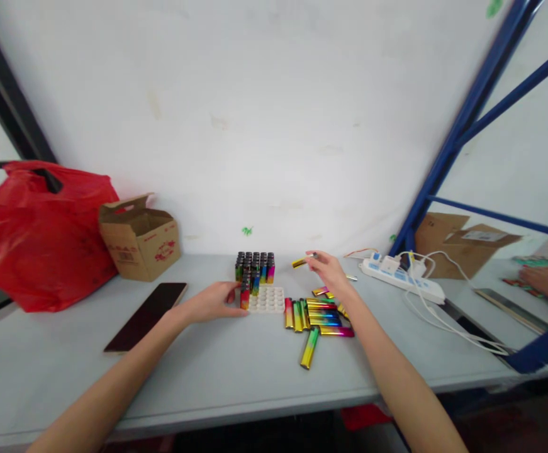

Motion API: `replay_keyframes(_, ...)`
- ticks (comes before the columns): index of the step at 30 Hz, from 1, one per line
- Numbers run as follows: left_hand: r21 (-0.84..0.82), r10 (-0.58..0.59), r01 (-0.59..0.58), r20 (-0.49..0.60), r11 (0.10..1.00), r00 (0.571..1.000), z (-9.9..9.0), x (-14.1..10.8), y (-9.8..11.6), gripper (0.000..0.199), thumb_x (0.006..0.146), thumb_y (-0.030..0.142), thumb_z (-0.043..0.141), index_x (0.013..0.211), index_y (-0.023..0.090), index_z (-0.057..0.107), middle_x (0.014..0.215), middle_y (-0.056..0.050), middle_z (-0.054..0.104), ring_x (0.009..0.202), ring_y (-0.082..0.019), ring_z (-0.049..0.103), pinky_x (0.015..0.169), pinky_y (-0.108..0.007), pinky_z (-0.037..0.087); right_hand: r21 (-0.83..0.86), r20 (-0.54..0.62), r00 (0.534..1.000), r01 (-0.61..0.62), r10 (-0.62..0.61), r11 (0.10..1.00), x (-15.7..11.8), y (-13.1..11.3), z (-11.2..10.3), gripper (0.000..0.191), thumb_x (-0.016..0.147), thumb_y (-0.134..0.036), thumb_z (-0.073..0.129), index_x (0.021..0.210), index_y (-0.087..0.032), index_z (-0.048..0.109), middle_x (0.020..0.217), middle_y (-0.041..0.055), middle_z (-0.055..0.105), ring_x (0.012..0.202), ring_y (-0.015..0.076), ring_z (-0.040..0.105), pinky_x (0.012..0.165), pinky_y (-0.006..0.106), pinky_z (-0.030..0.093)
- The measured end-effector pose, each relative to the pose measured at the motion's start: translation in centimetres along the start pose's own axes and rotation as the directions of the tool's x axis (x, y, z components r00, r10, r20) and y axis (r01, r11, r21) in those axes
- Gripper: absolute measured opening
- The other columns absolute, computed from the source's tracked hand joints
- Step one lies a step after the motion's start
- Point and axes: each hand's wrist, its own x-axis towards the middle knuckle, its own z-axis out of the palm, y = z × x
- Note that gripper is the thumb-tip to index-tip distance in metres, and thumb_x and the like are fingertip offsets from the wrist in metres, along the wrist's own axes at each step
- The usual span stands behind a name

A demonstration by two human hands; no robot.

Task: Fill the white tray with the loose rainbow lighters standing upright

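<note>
A white tray with rows of round sockets sits mid-table. Shiny rainbow lighters with dark tops stand upright in its back rows and down its left side; the front right sockets show bare. My left hand grips the tray's left edge, thumb at the front corner and fingers beside the standing lighters. Raised to the right of the tray, my right hand pinches a gold lighter by its end, held almost level. Below that hand lies a loose pile of metallic lighters, with one lighter nearer the front.
A dark phone lies at left, before an open cardboard box and a red plastic bag. On the right are a white power strip with trailing cables and a blue frame. Another person's hand shows beyond it.
</note>
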Motion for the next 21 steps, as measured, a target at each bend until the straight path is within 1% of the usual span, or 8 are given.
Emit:
replay_keyframes(4, 0.012, -0.014, 0.014, -0.004, 1.000, 1.000, -0.1, -0.2, 0.3, 0.060, 0.072, 0.071, 0.065, 0.095, 0.016, 0.061, 0.083, -0.005, 0.064, 0.073, -0.021, 0.059, 0.065, -0.029, 0.042, 0.253, -0.007, 0.993, -0.111, 0.117, 0.961, -0.4, -0.4, 1.3, 0.035, 0.064, -0.037, 0.089, 0.091, -0.019, 0.077, 0.084, -0.0001, 0.068, 0.068, 0.0090, 0.055, 0.067, 0.024, 0.047)
replay_keyframes(7, 0.014, -0.015, 0.015, -0.002, 1.000, 1.000, -0.2, -0.2, 0.5, 0.060, 0.072, 0.071, 0.065, 0.095, 0.016, 0.062, 0.084, -0.005, 0.064, 0.074, -0.021, 0.059, 0.066, -0.029, 0.041, 0.331, 0.039, 0.987, -0.161, 0.157, 0.930, -0.8, -0.8, 1.8, 0.034, 0.069, -0.041, 0.088, 0.093, -0.021, 0.076, 0.091, 0.0006, 0.071, 0.078, 0.0110, 0.062, 0.077, 0.026, 0.052)
replay_keyframes(9, 0.009, -0.017, 0.017, 0.000, 1.000, 1.000, -0.3, -0.2, 0.5, 0.060, 0.072, 0.071, 0.065, 0.096, 0.016, 0.062, 0.084, -0.005, 0.064, 0.073, -0.021, 0.059, 0.066, -0.029, 0.041, 0.362, 0.102, 0.982, -0.184, 0.157, 0.914, -1.1, -1.2, 2.0, 0.034, 0.073, -0.046, 0.085, 0.092, -0.021, 0.072, 0.100, 0.0028, 0.073, 0.087, 0.0147, 0.067, 0.086, 0.031, 0.054)
replay_keyframes(11, 0.002, -0.017, 0.017, -0.005, 1.000, 1.000, -0.3, -0.2, 0.5, 0.060, 0.071, 0.070, 0.065, 0.095, 0.016, 0.063, 0.083, -0.004, 0.064, 0.073, -0.021, 0.058, 0.065, -0.029, 0.041, 0.374, 0.167, 0.973, -0.210, 0.157, 0.903, -1.5, -1.5, 2.4, 0.036, 0.076, -0.050, 0.082, 0.092, -0.022, 0.067, 0.103, 0.0047, 0.073, 0.089, 0.0181, 0.069, 0.088, 0.037, 0.055)
replay_keyframes(14, -0.005, -0.016, 0.016, -0.010, 1.000, 1.000, -0.2, -0.3, 0.5, 0.059, 0.071, 0.070, 0.065, 0.094, 0.016, 0.062, 0.082, -0.004, 0.063, 0.072, -0.020, 0.058, 0.065, -0.029, 0.041, 0.329, 0.235, 0.958, -0.237, 0.164, 0.914, -2.1, -1.9, 2.9, 0.037, 0.078, -0.052, 0.079, 0.093, -0.024, 0.061, 0.090, 0.0016, 0.070, 0.081, 0.0173, 0.067, 0.081, 0.038, 0.058)
replay_keyframes(17, -0.003, -0.011, 0.011, -0.010, 1.000, 1.000, -0.2, -0.3, 0.4, 0.059, 0.071, 0.071, 0.065, 0.094, 0.016, 0.061, 0.082, -0.004, 0.063, 0.072, -0.020, 0.058, 0.065, -0.029, 0.041, 0.201, 0.258, 0.954, -0.207, 0.152, 0.957, -2.5, -1.8, 3.4, 0.038, 0.079, -0.054, 0.077, 0.094, -0.023, 0.060, 0.075, -0.0041, 0.057, 0.066, 0.0114, 0.056, 0.071, 0.031, 0.057)
replay_keyframes(19, -0.006, -0.007, 0.007, -0.008, 1.000, 1.000, -0.2, -0.3, 0.4, 0.059, 0.072, 0.071, 0.065, 0.093, 0.016, 0.060, 0.082, -0.004, 0.063, 0.073, -0.020, 0.058, 0.065, -0.029, 0.041, 0.088, 0.251, 0.959, -0.159, 0.133, 0.983, -2.6, -1.5, 3.7, 0.041, 0.080, -0.058, 0.073, 0.094, -0.023, 0.060, 0.069, -0.0062, 0.047, 0.057, 0.0091, 0.044, 0.059, 0.024, 0.052)
replay_keyframes(21, -0.015, -0.005, 0.005, -0.005, 1.000, 1.000, -0.2, -0.3, 0.4, 0.057, 0.072, 0.070, 0.065, 0.093, 0.017, 0.060, 0.082, -0.003, 0.062, 0.072, -0.020, 0.057, 0.065, -0.028, 0.041, -0.038, 0.242, 0.961, -0.126, 0.131, 0.991, -2.5, -1.1, 3.8, 0.044, 0.082, -0.064, 0.066, 0.095, -0.022, 0.058, 0.065, -0.0077, 0.039, 0.051, 0.0082, 0.035, 0.046, 0.019, 0.039)
